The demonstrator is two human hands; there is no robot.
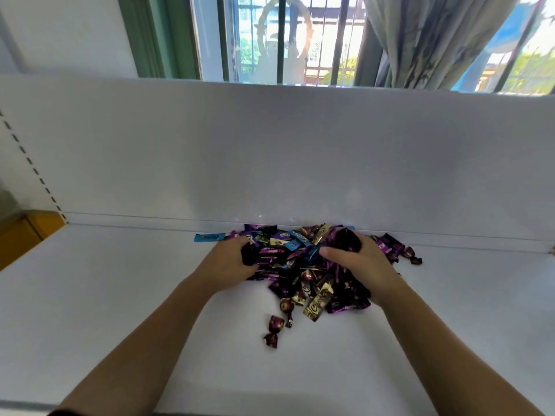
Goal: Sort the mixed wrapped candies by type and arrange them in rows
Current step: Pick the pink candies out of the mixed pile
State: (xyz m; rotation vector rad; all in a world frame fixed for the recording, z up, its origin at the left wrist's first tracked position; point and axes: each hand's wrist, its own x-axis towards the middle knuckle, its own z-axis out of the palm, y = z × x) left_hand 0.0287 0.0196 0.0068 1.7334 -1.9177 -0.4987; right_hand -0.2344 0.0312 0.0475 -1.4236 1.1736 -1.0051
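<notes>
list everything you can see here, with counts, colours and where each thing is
pile of mixed foil-wrapped candies: one heap, purple, blue, gold, maroon, on the shelf by the back panel
flat blue wrapped candy: one, blue, pile's left edge
long gold wrapped bar: one, gold, pile's near edge
maroon twist-wrapped candies: two, maroon, loose in front of the pile
white shelf surface: one, white, under everything
white back panel: one, white, upright behind the pile
barred window: one, green frame, above the panel
grey patterned curtain: one, grey, window's right
yellow object: one, yellow, far left
left hand: one, pile's left, gripping candies
right hand: one, pile's right, gripping candies
</notes>
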